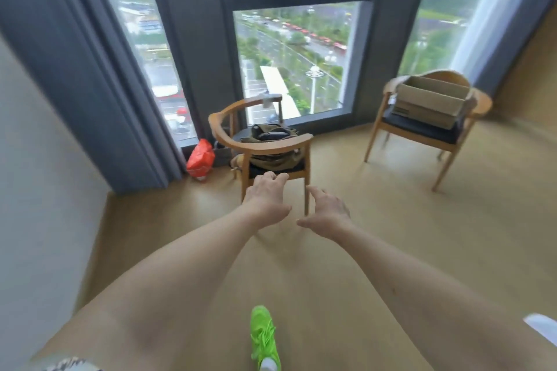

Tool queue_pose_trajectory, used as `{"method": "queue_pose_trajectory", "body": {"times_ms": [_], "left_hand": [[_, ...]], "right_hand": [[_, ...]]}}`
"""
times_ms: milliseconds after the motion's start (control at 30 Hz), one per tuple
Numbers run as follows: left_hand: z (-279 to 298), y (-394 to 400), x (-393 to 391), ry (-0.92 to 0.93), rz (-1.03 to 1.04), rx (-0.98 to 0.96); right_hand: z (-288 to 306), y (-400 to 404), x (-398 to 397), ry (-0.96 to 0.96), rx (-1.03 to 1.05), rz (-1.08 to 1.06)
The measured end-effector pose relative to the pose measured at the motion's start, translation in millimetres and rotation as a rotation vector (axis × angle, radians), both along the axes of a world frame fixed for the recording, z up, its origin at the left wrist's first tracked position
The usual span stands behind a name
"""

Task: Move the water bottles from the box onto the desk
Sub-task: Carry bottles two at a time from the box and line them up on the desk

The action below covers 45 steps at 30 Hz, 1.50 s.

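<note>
An open cardboard box point(431, 101) sits on the seat of a wooden chair point(388, 120) at the right, by the window. Its inside is hidden from here, and no water bottle or desk shows in the head view. My left hand point(266, 197) and my right hand point(327, 212) are stretched out in front of me at mid-frame, side by side, fingers relaxed and holding nothing. Both hands are far from the box, which lies up and to the right of them.
A second wooden chair point(223, 123) with an olive bag point(271, 141) stands just beyond my hands. A red bag point(200, 159) lies on the floor by the grey curtain point(90, 84). Tall windows fill the back wall. My green shoe point(263, 337) steps on the tan floor.
</note>
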<state>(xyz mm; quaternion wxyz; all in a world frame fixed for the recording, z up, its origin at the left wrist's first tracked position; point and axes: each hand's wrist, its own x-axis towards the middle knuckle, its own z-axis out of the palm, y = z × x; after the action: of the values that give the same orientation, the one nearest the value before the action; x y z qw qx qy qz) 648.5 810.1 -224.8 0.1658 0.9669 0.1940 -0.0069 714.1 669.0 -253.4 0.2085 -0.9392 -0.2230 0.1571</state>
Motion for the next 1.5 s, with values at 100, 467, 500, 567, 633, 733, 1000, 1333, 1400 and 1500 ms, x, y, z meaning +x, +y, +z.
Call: {"method": "queue_pose_trajectory", "body": {"times_ms": [100,467,500,567,633,733,1000,1333,1400,1500], "left_hand": [[-9,-4,62,-0.004,-0.093,-0.025],[-4,15,285,-0.027,-0.368,-0.053],[-4,14,302,-0.028,-0.392,-0.063],[-9,8,333,-0.025,-0.453,-0.07],[-14,-1,364,-0.032,-0.519,-0.071],[-23,-15,408,-0.027,-0.588,-0.103],[-48,-39,546,-0.034,-0.636,-0.052],[-28,-74,771,-0.04,-0.533,-0.046],[-25,-82,806,-0.041,-0.532,-0.047],[-25,-92,849,-0.012,-0.542,-0.043]], "right_hand": [[-6,-10,46,-0.005,-0.017,-0.111],[8,-4,212,0.016,0.038,-0.442],[8,-6,224,0.016,0.046,-0.467],[5,-10,244,0.024,0.051,-0.51],[2,-17,266,0.035,0.041,-0.547],[-3,-28,301,0.047,0.037,-0.603],[-23,-57,430,0.022,0.016,-0.666],[-12,-95,657,-0.006,0.089,-0.638],[-8,-105,695,0.008,0.1,-0.637],[-8,-112,743,0.014,0.095,-0.631]]}}
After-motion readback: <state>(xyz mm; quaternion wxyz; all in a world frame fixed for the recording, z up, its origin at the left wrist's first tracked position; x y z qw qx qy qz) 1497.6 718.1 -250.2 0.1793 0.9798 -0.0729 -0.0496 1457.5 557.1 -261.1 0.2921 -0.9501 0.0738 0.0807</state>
